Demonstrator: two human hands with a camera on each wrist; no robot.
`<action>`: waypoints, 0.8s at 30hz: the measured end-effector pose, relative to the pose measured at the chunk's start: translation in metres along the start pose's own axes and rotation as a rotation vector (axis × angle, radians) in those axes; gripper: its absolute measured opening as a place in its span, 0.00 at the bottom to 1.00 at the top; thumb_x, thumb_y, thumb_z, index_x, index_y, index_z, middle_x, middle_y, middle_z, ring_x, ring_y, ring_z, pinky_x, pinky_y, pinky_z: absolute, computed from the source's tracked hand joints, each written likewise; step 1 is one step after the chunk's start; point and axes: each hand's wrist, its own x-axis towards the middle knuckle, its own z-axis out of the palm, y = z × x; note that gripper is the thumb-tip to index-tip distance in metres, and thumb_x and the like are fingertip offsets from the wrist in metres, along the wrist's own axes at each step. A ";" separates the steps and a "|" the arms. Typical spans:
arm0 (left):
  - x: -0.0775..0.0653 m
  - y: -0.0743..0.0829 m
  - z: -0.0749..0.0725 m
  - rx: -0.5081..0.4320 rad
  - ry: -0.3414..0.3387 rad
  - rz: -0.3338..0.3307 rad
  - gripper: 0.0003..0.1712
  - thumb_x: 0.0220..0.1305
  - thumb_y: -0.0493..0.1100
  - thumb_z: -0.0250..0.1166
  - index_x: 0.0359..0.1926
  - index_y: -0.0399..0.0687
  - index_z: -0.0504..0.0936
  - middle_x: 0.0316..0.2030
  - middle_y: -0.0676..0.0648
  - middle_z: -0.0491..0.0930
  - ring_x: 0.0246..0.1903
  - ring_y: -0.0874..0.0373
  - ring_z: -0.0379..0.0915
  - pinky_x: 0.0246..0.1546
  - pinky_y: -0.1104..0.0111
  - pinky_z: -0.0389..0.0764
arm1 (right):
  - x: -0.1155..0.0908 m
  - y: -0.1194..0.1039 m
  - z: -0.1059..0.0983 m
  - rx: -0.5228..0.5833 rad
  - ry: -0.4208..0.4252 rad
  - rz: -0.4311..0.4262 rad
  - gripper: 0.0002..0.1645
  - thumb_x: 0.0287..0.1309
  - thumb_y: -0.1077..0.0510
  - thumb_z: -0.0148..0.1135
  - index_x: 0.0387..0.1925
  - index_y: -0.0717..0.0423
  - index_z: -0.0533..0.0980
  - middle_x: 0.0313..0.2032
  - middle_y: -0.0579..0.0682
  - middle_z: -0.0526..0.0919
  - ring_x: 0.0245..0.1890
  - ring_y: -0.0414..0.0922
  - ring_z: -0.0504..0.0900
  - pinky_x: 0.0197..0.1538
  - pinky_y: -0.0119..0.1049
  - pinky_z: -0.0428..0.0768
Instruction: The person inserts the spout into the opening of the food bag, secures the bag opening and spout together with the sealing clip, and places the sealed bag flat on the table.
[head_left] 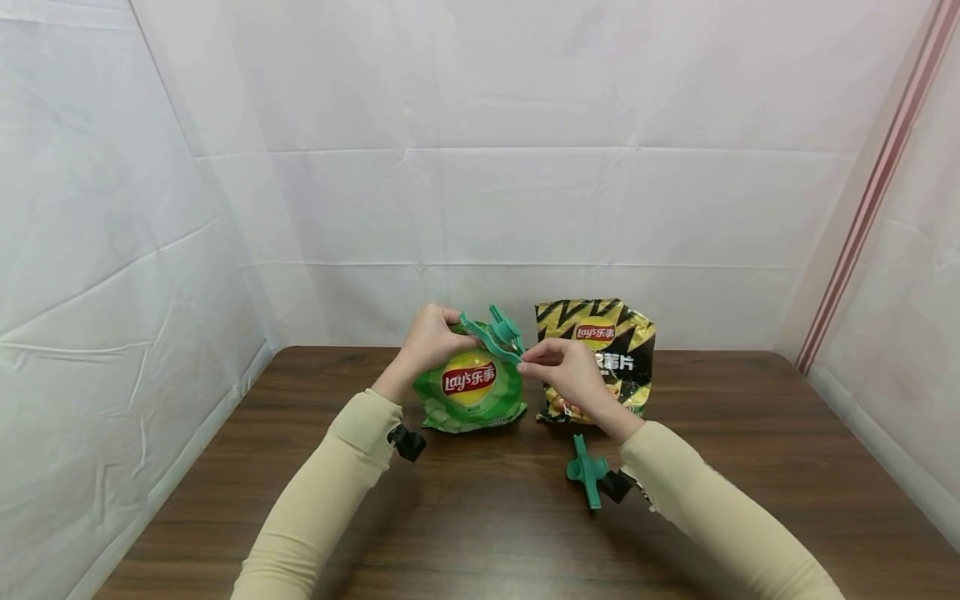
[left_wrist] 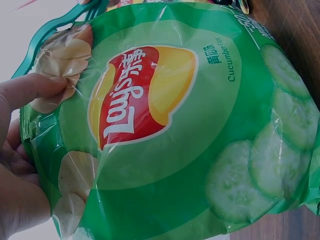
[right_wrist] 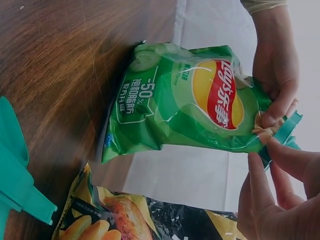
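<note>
A green Lay's cucumber chip bag stands on the table, its top edge gathered. My left hand pinches that top edge, thumb on the front face, as the left wrist view shows. Across the bag's top lies a teal-green bag clip with a spout on it. At the clip's right end, my right hand pinches it between thumb and fingers. In the right wrist view the clip is partly hidden behind both hands.
A black-and-yellow Lay's bag stands to the right, partly behind my right hand. A second teal-green clip lies on the wooden table near my right wrist. White cloth hangs behind and at both sides.
</note>
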 end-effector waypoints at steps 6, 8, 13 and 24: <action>0.000 -0.001 0.000 0.018 0.004 0.004 0.13 0.50 0.40 0.69 0.14 0.45 0.77 0.09 0.53 0.66 0.11 0.62 0.55 0.17 0.71 0.60 | 0.002 0.000 0.004 -0.005 0.029 -0.019 0.09 0.54 0.53 0.69 0.36 0.51 0.84 0.39 0.51 0.86 0.40 0.46 0.84 0.40 0.38 0.81; -0.001 -0.001 0.001 0.025 0.005 0.001 0.10 0.50 0.40 0.69 0.17 0.44 0.81 0.10 0.52 0.71 0.11 0.62 0.57 0.17 0.72 0.62 | 0.002 0.000 0.005 -0.015 0.040 -0.019 0.09 0.54 0.53 0.69 0.36 0.51 0.84 0.39 0.51 0.86 0.41 0.46 0.84 0.39 0.37 0.81; -0.001 -0.001 0.001 0.008 0.002 -0.003 0.06 0.50 0.40 0.70 0.21 0.44 0.85 0.13 0.49 0.78 0.11 0.61 0.60 0.17 0.71 0.64 | 0.002 -0.001 0.008 -0.032 0.059 -0.021 0.09 0.54 0.54 0.69 0.37 0.52 0.84 0.39 0.51 0.86 0.41 0.47 0.84 0.40 0.38 0.81; -0.002 -0.001 0.001 -0.001 0.008 0.005 0.14 0.50 0.39 0.68 0.13 0.47 0.75 0.09 0.54 0.64 0.11 0.61 0.54 0.16 0.71 0.60 | 0.004 0.005 0.014 -0.030 0.104 -0.050 0.09 0.53 0.53 0.69 0.36 0.52 0.83 0.39 0.51 0.86 0.40 0.46 0.84 0.39 0.38 0.82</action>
